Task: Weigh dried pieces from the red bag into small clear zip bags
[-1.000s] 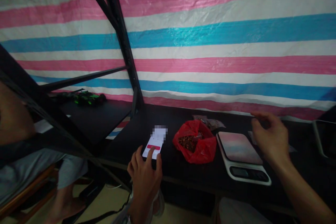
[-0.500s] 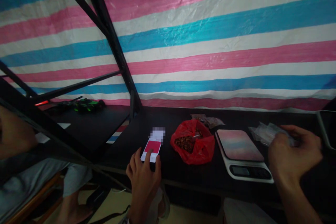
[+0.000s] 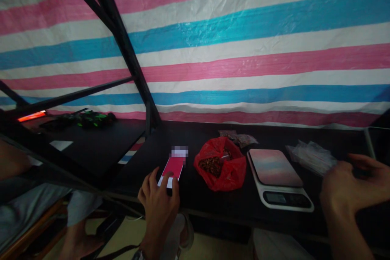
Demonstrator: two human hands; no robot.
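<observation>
My left hand (image 3: 161, 197) is over a phone (image 3: 174, 166) lying on the black table, its fingers spread and one fingertip on or just above the lit pink-and-white screen. To the right of the phone sits an open red plastic bag (image 3: 233, 176) with small brown pieces (image 3: 210, 165) inside. Beside it lies a white kitchen scale (image 3: 277, 166) with a bare platform. My right hand (image 3: 344, 187) is at the right, next to a pile of clear plastic bags (image 3: 313, 156). Its fingers bend toward the frame's right edge, where the tips are hidden.
Small filled clear packets (image 3: 240, 139) lie behind the red bag. A black metal frame (image 3: 131, 61) rises at left before a striped sheet (image 3: 243, 61). On the left table are a green-and-black toy car (image 3: 94, 119) and a paper (image 3: 61, 145). Another person's leg (image 3: 82, 211) shows below.
My right hand has moved right, off the clear bags, which now lie spread on the table. My left hand remains at the phone, where the pink area on screen is larger. The view has shifted slightly.
</observation>
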